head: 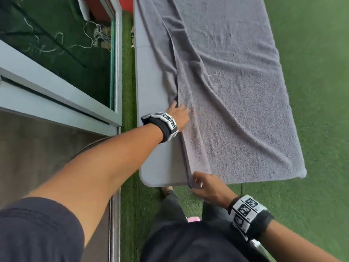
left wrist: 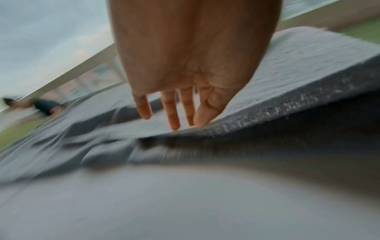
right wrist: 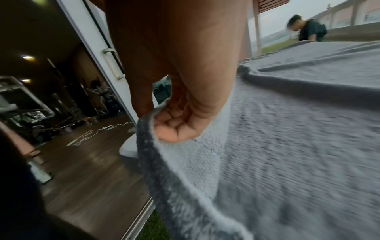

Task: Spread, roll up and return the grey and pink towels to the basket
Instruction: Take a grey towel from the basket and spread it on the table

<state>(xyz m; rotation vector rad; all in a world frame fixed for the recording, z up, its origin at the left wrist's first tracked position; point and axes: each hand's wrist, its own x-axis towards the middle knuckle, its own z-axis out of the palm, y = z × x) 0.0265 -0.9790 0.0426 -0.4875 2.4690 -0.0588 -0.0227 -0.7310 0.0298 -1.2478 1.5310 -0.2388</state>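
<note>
Grey towel [head: 236, 91] lies spread along tabletop [head: 153, 87], left long edge folded inward. Near corner is pinched in right hand [head: 207, 187] grip, likely for tension. Fold is pressed flat by left hand [head: 179, 116], fingers [left wrist: 170, 113] straight, nothing grasped. Rolling not yet begun.

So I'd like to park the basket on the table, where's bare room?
Only a bare strip of table along the glass-door side, left of the grey towel. The towel covers the rest, and the left hand crowds that strip's edge.
</note>
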